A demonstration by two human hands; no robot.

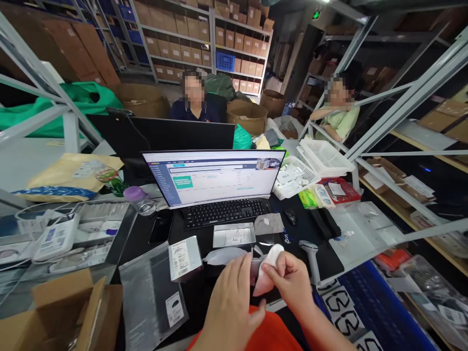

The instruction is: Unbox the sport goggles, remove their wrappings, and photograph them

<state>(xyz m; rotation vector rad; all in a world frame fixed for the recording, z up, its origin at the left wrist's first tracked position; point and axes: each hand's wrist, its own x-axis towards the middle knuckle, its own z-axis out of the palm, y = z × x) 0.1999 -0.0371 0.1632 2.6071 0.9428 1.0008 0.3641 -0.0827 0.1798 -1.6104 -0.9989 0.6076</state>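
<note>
Fingers of the right hand pinch the white cloth, bunched up between the hands. The left hand lies at the cloth's 9 o'clock, fingers straight and together, thumb apart; whether they grip something beneath, I cannot tell. Good handling here probably means a light pinch, with the left hand as a steady support, so nothing slips or creases. The loose translucent piece, at 10 o'clock, looks easily knocked; elbow room towards the scanner, at 2 o'clock, seems tight too.
</note>
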